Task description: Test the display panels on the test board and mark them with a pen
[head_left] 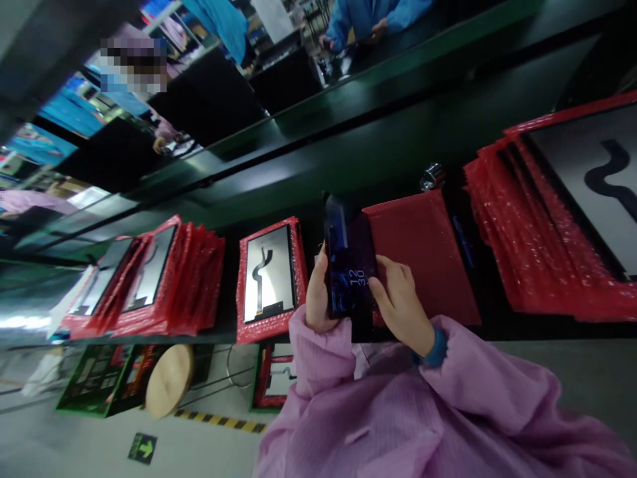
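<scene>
Between my hands is a tablet [347, 265], its dark screen lit with the digits 12 and 30 turned sideways. My left hand [318, 297] wraps its left side, fingers partly hidden behind it. At the right edge, my right hand [404, 307] grips with the thumb by the screen and the other fingers bent along the side. Under and right of the tablet lies a flat dark red sheet or pouch [418, 245]. To the left, a display panel [271, 272] with a dark curved flex cable rests on red bubble wrap [243, 302].
Stacked red bubble-wrap pouches with panels stand left [194, 279] and right [517, 245]. A shiny metal object [432, 177] and a blue pen-like item [462, 240] lie on the dark bench. Below are green crates [92, 382] and a round wooden stool [169, 380]. People work opposite.
</scene>
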A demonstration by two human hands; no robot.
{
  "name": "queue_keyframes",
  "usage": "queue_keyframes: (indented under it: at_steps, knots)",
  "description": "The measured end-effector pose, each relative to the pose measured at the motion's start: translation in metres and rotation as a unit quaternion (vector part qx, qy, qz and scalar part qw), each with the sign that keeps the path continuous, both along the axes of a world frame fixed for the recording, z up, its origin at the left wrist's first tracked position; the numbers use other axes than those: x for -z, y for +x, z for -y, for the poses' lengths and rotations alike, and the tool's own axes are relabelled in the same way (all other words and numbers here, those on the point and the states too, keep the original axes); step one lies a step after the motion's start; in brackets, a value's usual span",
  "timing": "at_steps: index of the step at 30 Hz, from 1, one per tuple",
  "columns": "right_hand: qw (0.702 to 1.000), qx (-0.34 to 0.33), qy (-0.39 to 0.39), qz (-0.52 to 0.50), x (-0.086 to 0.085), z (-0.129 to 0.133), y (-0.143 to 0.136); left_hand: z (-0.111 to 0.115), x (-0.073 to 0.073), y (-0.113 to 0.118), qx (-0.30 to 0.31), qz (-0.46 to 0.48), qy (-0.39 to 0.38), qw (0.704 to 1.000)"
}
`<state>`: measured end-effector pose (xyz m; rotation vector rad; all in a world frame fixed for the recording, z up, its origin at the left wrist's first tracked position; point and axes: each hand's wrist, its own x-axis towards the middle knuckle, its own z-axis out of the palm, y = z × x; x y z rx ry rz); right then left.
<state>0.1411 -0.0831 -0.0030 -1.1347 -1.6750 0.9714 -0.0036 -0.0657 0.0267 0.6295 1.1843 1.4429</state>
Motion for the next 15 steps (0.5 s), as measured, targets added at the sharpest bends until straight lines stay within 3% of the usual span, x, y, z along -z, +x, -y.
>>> queue_keyframes:
  at_steps: [3,7,9,12,15]
  knots:
    - [0.996,0.003,-0.016,0.085,0.021,-0.004,-0.012,0.001,0.000,-0.006,0.000,-0.080,-0.022,0.997]
    - [0.992,-0.109,0.058,0.011,0.021,0.004,-0.012,0.001,0.004,-0.018,0.023,-0.184,-0.035,0.982]
    - [0.996,-0.083,0.031,-0.001,0.022,0.004,-0.009,0.001,0.003,-0.022,0.009,-0.170,-0.049,0.984]
    - [0.997,-0.015,-0.073,0.014,0.029,-0.002,-0.003,-0.001,-0.003,-0.028,-0.022,-0.109,-0.085,0.990]
    - [0.994,-0.035,-0.105,-0.026,0.029,-0.010,0.005,-0.003,-0.003,-0.031,-0.027,-0.106,-0.078,0.991]
